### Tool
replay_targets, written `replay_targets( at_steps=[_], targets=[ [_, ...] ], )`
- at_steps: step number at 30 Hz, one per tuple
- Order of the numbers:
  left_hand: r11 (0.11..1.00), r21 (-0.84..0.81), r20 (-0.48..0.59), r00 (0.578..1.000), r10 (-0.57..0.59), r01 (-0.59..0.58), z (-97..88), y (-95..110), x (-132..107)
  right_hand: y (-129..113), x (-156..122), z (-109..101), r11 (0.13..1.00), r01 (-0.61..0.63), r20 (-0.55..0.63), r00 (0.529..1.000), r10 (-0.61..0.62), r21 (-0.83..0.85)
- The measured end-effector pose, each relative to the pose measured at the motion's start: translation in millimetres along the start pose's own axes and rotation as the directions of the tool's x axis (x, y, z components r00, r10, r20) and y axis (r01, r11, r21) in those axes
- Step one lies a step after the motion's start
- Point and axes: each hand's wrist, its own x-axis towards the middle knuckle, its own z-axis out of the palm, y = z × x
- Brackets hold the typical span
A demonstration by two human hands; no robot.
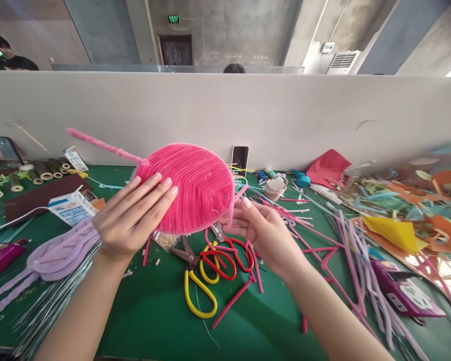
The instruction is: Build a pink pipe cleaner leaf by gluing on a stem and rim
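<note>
A bright pink oval (pixel 195 185) made of pipe cleaners laid side by side is held up above the table. My left hand (pixel 131 210) grips it from the left, fingers stretched across its face and thumb hidden behind. A twisted pink pipe-cleaner stem (pixel 101 144) sticks out from its upper left. At the right edge, my right hand (pixel 261 225) pinches near a lighter pink pipe-cleaner end (pixel 232 210); its other fingers curl behind. Below the oval lie yellow-handled scissors (pixel 201 301) and red-handled scissors (pixel 225 265), partly overlapping.
Loose pink pipe cleaners (pixel 231 303) are scattered over the green table (pixel 154 321). A lilac pipe-cleaner piece (pixel 60 253) and wire stems (pixel 56 296) lie left. Lilac strips (pixel 355 255), a purple power strip (pixel 409 293) and paper scraps are right. A phone (pixel 240 158) leans against the partition (pixel 304 115).
</note>
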Motion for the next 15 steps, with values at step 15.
replay_targets(
  at_steps=[15],
  targets=[
    [0.407, -0.771, 0.134, 0.75, -0.647, 0.489, 45.3, 31.6, 6.4, -0.3, 16.2, -7.0, 0.98, 0.133, -0.289, 0.953, -0.085, 0.15]
  ],
)
